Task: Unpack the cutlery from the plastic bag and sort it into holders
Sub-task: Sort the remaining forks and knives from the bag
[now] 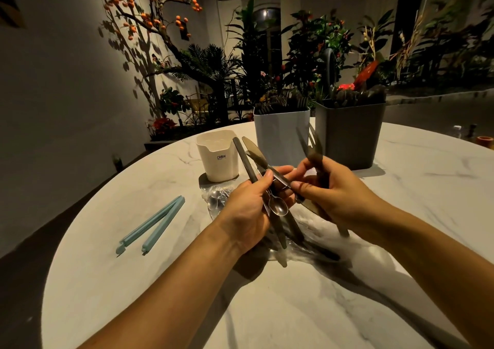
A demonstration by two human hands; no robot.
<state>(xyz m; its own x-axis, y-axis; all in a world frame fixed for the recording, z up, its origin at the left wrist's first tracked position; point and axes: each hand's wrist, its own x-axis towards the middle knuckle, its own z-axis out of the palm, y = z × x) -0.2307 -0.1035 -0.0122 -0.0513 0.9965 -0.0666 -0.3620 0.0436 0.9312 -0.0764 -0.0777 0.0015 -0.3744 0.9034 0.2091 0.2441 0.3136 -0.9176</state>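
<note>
My left hand [247,209] grips a bundle of cutlery above the table: two knives [255,155] pointing up and away, a dark handle, and a small clear spoon [278,205] hanging bowl-down. My right hand [336,188] holds blurred forks [314,145] upright and pinches one piece of the left hand's bundle. A crumpled clear plastic bag [307,239] lies under both hands with dark cutlery in it. Three holders stand behind: a small cream one [217,161], a light grey one [280,135] with forks in it, and a dark grey one [350,132] with cutlery.
A light blue bag clip [152,225], opened in a V, lies on the round marble table [133,282] to the left. Clear spoons in plastic [215,197] sit before the cream holder. Plants stand beyond the far edge. Small items sit at the far right rim.
</note>
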